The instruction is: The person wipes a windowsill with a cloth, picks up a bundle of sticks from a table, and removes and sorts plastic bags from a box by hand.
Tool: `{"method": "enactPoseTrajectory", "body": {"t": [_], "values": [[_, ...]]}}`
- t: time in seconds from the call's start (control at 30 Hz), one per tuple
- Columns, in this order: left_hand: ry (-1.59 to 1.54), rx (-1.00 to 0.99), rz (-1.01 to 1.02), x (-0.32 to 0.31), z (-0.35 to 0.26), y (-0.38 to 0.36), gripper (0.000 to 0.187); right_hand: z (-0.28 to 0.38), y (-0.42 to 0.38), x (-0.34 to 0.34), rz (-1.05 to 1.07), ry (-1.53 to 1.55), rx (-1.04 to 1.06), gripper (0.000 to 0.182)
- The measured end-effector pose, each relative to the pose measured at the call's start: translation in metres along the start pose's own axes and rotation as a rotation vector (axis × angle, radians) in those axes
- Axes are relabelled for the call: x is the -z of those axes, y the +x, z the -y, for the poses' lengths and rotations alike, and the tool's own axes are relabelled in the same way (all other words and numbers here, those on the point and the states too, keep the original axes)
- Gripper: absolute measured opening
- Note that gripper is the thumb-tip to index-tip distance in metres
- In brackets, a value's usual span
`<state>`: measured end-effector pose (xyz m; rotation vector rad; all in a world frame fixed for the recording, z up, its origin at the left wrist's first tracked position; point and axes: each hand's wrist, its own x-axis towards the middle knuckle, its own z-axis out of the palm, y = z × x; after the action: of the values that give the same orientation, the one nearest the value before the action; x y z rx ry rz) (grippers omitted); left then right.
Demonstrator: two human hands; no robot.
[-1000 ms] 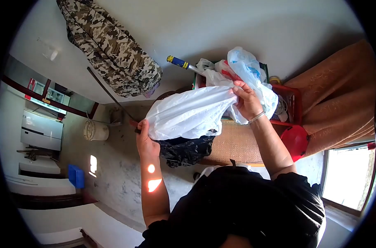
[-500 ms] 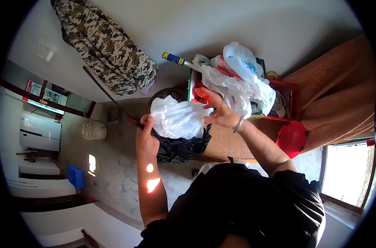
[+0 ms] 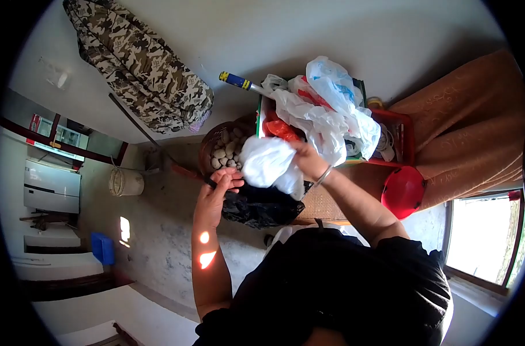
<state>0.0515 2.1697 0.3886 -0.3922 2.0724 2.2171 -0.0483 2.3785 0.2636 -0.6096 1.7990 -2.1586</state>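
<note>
A crumpled white plastic bag (image 3: 268, 161) hangs from my right hand (image 3: 309, 162), whose fingers are closed around its right side. My left hand (image 3: 219, 187) is left of it, fingers curled in a pinch with a bit of black plastic at them. Below both hands a black plastic bag (image 3: 262, 206) sags in loose folds. Just behind my left hand stands a brown round basket (image 3: 207, 151) with several pale, potato-like lumps (image 3: 230, 149) in it. Beyond my right hand a green-edged box (image 3: 262, 109) overflows with white plastic bags (image 3: 314, 118) and a red bag (image 3: 281, 130).
A blue-and-yellow handle (image 3: 234, 81) sticks out left of the box. To the right are a red crate (image 3: 411, 132), a red round lid or basin (image 3: 404, 191) and a brown cloth (image 3: 464, 115). Camouflage clothing (image 3: 141, 69) hangs at left; a pale bucket (image 3: 125, 182) stands on the floor.
The white bag has left my left hand and moved right, bunched in my right hand, which has closed on it. The basket's lumps have come into view.
</note>
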Motion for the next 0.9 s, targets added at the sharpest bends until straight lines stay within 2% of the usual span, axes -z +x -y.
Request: {"method": "enactPoseTrajectory", "body": {"t": [0.03, 0.07, 0.13, 0.17, 0.23, 0.37, 0.47, 0.53, 0.63, 0.7, 0.77, 0.8, 0.87, 0.9], "values": [[-0.002, 0.004, -0.002, 0.008, 0.011, 0.001, 0.026, 0.015, -0.003, 0.009, -0.099, 0.085, -0.091, 0.034], [0.349, -0.029, -0.006, 0.020, 0.027, 0.004, 0.028, 0.016, -0.004, 0.024, -0.193, 0.135, -0.269, 0.034], [0.952, -0.047, -0.047, 0.026, 0.034, 0.002, 0.034, 0.041, -0.010, 0.036, -0.344, 0.369, -0.260, 0.034], [0.952, -0.046, -0.044, 0.029, 0.039, 0.002, 0.034, 0.041, -0.015, 0.049, -0.352, 0.383, -0.248, 0.033], [1.358, 0.038, -0.078, 0.038, 0.053, 0.004, 0.037, 0.051, -0.028, 0.065, -0.395, 0.454, -0.181, 0.029], [1.399, 0.056, -0.064, 0.039, 0.050, 0.003, 0.038, 0.059, -0.058, 0.083, -0.523, 0.513, -0.109, 0.027], [1.527, 0.087, -0.040, 0.046, 0.042, 0.000, 0.039, 0.059, -0.086, 0.093, -0.519, 0.500, -0.070, 0.026], [1.519, 0.069, -0.023, 0.058, 0.038, -0.002, 0.041, 0.064, -0.104, 0.092, -0.579, 0.522, -0.046, 0.032], [1.491, 0.108, -0.025, 0.075, 0.032, -0.003, 0.042, 0.066, -0.130, 0.091, -0.705, 0.509, -0.030, 0.030], [1.412, 0.037, -0.015, 0.078, 0.025, -0.009, 0.043, 0.079, -0.147, 0.080, -0.777, 0.487, 0.000, 0.027], [1.512, 0.043, -0.015, 0.083, 0.025, -0.010, 0.039, 0.072, -0.169, 0.080, -0.744, -0.179, 0.049, 0.028], [1.502, 0.042, -0.008, 0.083, 0.023, -0.013, 0.039, 0.070, -0.177, 0.081, -0.746, -0.190, 0.046, 0.028], [1.403, -0.036, 0.067, 0.076, 0.011, -0.024, 0.033, 0.069, -0.188, 0.072, -0.773, 0.123, 0.081, 0.029], [1.399, -0.027, 0.073, 0.077, 0.011, -0.028, 0.033, 0.075, -0.190, 0.064, -0.852, 0.375, 0.008, 0.029]]}}
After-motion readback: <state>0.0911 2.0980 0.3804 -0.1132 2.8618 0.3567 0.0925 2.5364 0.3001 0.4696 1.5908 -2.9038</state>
